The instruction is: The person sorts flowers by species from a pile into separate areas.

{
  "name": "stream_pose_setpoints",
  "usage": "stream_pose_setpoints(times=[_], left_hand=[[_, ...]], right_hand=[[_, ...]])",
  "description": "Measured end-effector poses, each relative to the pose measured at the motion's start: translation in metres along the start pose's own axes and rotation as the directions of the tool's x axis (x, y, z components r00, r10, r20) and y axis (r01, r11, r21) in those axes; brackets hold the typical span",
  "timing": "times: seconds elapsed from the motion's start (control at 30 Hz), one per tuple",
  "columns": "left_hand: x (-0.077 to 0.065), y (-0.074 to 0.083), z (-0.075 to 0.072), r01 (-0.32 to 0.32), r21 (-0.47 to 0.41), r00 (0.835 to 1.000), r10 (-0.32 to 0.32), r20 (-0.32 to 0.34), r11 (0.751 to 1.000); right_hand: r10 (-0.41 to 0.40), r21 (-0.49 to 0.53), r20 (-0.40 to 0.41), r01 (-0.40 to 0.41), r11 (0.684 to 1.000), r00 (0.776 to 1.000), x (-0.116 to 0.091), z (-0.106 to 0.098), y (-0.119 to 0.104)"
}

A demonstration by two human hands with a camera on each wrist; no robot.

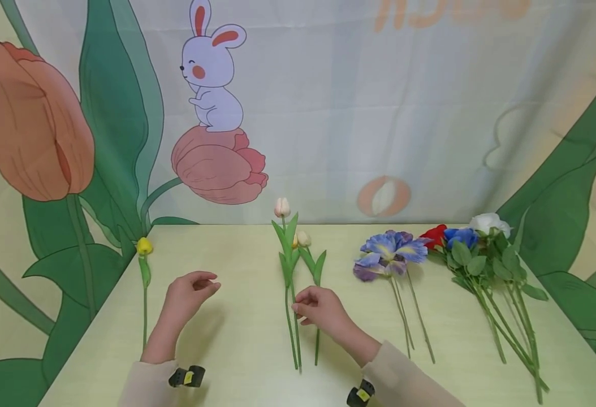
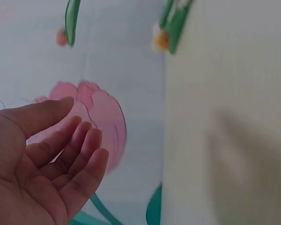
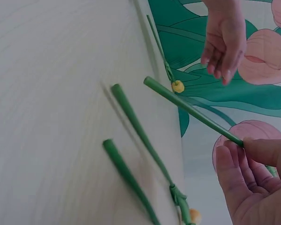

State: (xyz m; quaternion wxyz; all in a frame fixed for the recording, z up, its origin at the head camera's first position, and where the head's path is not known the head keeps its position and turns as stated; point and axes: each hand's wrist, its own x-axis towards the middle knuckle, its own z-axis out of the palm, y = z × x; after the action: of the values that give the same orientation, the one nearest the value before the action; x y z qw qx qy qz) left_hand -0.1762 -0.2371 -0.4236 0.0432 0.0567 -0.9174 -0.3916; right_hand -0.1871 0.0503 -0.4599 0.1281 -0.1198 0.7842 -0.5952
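Observation:
My right hand (image 1: pixel 323 314) pinches the green stem of a pale pink tulip (image 1: pixel 282 207) between thumb and fingertips. In the right wrist view that stem (image 3: pixel 192 110) stands out above the table, its cut end free. Behind it in the head view, a cream tulip (image 1: pixel 303 238) and an orange-yellow bloom (image 1: pixel 295 241), partly hidden by leaves, lie on the table. My left hand (image 1: pixel 188 297) hovers over the table's left part, holding nothing, fingers loosely bent. Nearest to it is a yellow tulip (image 1: pixel 145 246) lying at the left edge.
On the right lie blue-purple irises (image 1: pixel 389 251) with thin stems. Beyond them is a bunch of roses: red (image 1: pixel 434 236), blue (image 1: pixel 461 236) and white (image 1: pixel 489 223). A printed cloth backdrop (image 1: pixel 318 113) hangs right behind the pale table (image 1: pixel 242 339).

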Motion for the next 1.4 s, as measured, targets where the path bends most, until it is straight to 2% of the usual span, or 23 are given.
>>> stream_pose_setpoints(times=[0.13,0.33,0.47,0.6,0.73,0.83,1.03,1.3,1.4], left_hand=[[-0.002,-0.028,-0.018,0.042,0.084,0.999,-0.041,-0.021,0.996],[-0.006,-0.072,-0.040,0.117,0.205,0.992,-0.104,-0.071,0.972],[-0.006,-0.097,-0.051,0.195,0.226,0.981,-0.187,-0.058,0.954],[-0.006,-0.113,-0.058,0.269,0.259,0.962,-0.272,-0.026,0.928],[-0.004,-0.120,-0.060,0.320,0.276,0.944,-0.331,-0.009,0.906],[-0.003,-0.122,-0.061,0.342,0.250,0.935,-0.354,0.003,0.906],[0.002,-0.124,-0.061,0.341,0.226,0.937,-0.349,-0.006,0.913],[0.004,-0.124,-0.064,0.346,0.210,0.934,-0.356,0.014,0.915],[0.007,-0.124,-0.064,0.352,0.235,0.931,-0.365,0.015,0.906]], right_hand=[[0.041,0.005,-0.002,-0.041,0.999,0.999,-0.002,-0.005,0.010],[0.134,0.027,0.012,-0.135,0.991,0.991,-0.004,-0.012,0.020],[0.175,0.020,0.027,-0.175,0.984,0.984,-0.004,-0.014,0.027],[0.192,0.009,0.043,-0.192,0.981,0.980,-0.001,-0.015,0.034],[0.216,0.003,0.049,-0.217,0.976,0.975,0.002,-0.013,0.039],[0.235,-0.012,0.051,-0.235,0.972,0.971,0.004,-0.012,0.040],[0.248,-0.058,0.051,-0.245,0.968,0.967,0.005,-0.010,0.038],[0.249,-0.157,0.056,-0.237,0.959,0.967,0.007,-0.010,0.033],[0.237,-0.197,0.057,-0.222,0.955,0.970,0.007,-0.010,0.032]])
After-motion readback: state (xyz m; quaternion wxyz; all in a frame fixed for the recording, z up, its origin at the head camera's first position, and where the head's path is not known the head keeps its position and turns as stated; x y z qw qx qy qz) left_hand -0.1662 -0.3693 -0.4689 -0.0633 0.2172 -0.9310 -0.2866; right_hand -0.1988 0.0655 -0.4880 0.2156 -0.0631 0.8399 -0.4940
